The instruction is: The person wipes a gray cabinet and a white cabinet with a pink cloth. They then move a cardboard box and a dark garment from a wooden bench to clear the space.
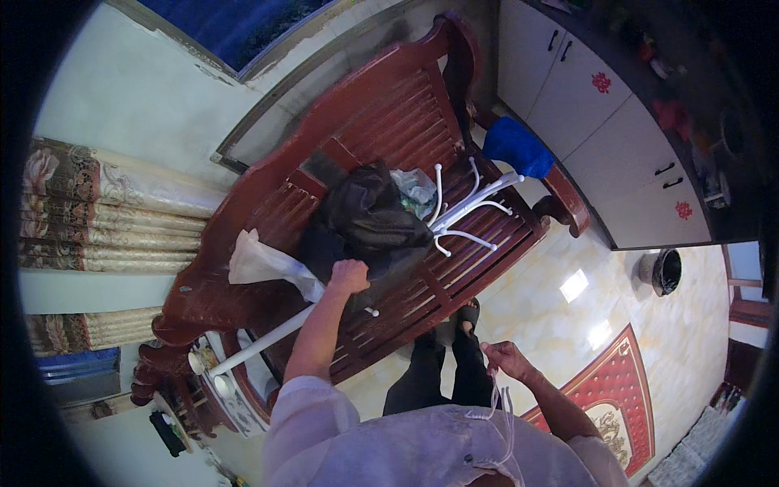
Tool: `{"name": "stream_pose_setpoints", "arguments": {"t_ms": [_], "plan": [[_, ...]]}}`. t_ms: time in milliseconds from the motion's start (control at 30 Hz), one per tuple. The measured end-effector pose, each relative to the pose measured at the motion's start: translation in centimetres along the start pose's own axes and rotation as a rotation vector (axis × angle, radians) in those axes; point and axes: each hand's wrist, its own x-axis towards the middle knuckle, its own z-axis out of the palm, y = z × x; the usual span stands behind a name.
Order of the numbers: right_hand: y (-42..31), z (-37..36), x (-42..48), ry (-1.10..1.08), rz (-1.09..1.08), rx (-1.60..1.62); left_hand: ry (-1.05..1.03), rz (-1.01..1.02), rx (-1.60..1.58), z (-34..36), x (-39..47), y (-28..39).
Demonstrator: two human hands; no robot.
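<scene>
My left hand point(350, 276) is a closed fist over the wooden bench, beside a dark jacket or cloth point(365, 213); whether it grips anything is hidden. A white coat stand's hooked top point(465, 210) lies on the bench slats right of the cloth, and a white pole point(261, 341) passes near my left forearm. Left of that hand lies a whitish plastic bag point(265, 259). A crumpled clear plastic bag point(415, 189) rests behind the hooks. My right hand point(506, 359), in front of my shirt, pinches a white cord point(496, 395) that hangs down over the shirt.
The red-brown wooden bench point(420, 298) stands against the wall. A blue cloth or bag point(517, 146) hangs at its far armrest, near white cabinets point(578, 97). A bin point(660, 272) stands on the tiled floor, and a red patterned mat point(614, 395) lies at the right.
</scene>
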Motion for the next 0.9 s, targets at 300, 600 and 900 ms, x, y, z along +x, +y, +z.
{"name": "stream_pose_setpoints", "arguments": {"t_ms": [300, 600, 900], "plan": [[-5.6, 3.8, 0.7, -0.088, -0.248, 0.043, 0.914, -0.048, -0.071, -12.4, -14.0, -6.3], [-14.7, 3.3, -1.1, 0.134, -0.561, 0.055, 1.837, -0.2, -0.128, -29.9, -29.5, -8.0], [-25.1, -0.2, -7.6, 0.339, -0.834, 0.192, 2.138, 0.209, -0.106, -34.8, -39.5, -6.7]]}}
